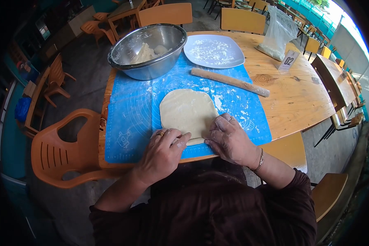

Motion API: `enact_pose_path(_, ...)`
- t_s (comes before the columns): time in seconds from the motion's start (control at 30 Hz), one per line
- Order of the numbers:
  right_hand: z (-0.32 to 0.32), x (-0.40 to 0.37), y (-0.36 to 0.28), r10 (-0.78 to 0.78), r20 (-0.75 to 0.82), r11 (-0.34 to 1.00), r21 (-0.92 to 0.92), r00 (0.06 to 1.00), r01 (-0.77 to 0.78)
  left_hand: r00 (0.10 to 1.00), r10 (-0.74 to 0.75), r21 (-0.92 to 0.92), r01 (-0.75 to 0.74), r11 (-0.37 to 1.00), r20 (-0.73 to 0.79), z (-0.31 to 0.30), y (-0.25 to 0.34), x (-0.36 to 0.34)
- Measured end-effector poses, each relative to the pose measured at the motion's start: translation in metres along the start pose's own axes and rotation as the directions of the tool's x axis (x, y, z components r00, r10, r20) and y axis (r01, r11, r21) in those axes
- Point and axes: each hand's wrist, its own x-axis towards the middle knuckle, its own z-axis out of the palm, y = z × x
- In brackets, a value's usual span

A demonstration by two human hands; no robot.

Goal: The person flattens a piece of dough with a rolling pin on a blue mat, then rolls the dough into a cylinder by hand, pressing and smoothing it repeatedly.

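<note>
A flat, rounded sheet of pale dough (187,110) lies on a floury blue mat (129,110). Its near edge is folded over into a narrow roll. My left hand (164,149), with a ring on one finger, has its fingers closed on the left end of that edge. At the right end, my right hand (231,141) pinches the dough, its fingers dusted with flour. Beyond the sheet, a wooden rolling pin (229,82) rests slantwise on the mat, its right end over the mat's edge.
A steel bowl (151,74) holding dough stands at the back left, beside a white floury plate (214,51). On the wooden table (299,102) at the right are a plastic bag of flour (276,37) and a "02" card (289,60). An orange chair (65,153) touches the left side.
</note>
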Motion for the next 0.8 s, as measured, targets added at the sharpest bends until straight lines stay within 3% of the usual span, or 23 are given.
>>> enact_pose_path(0.13,-0.003,0.002,0.001,0.007,0.038,1.0,-0.022,0.999,-0.006,0.994,0.109,0.015,-0.108,0.994,-0.008,0.006,0.003,0.0)
enact_pose_path(0.57,0.002,0.002,0.006,-0.046,-0.013,0.999,-0.023,0.999,0.045,0.999,0.045,-0.14,-0.041,0.989,0.02,0.012,-0.013,0.009)
enact_pose_path(0.63,0.003,0.002,0.007,-0.039,0.0,0.999,-0.034,0.999,0.039,0.997,0.035,-0.076,-0.04,0.996,-0.063,0.013,-0.01,0.01)
enact_pose_path(0.8,0.007,0.0,-0.005,-0.034,-0.054,0.993,-0.115,0.998,0.027,0.995,0.098,0.026,-0.097,0.995,-0.031,0.01,-0.002,0.006)
